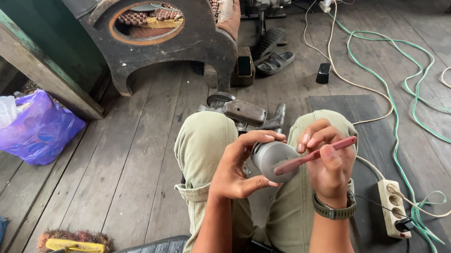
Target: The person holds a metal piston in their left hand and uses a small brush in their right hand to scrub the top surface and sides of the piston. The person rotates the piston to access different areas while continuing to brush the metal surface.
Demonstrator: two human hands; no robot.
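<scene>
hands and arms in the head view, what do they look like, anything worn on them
Both forearms are bare, with no sleeves in view and no gloves. The right hand has a wristwatch with a dull olive-green strap and case on its wrist. The left hand wears nothing: no watch, band or ring shows. The fingers have short, plain nails.

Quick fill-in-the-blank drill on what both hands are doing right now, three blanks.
1. The left hand holds a grey metal ____ over the lap.
2. The right hand presses a pink ____ against its flat end.
3. The purple ____ lies on the wooden floor to the person's left.

Missing words: cylinder; toothbrush; plastic bag.
</scene>
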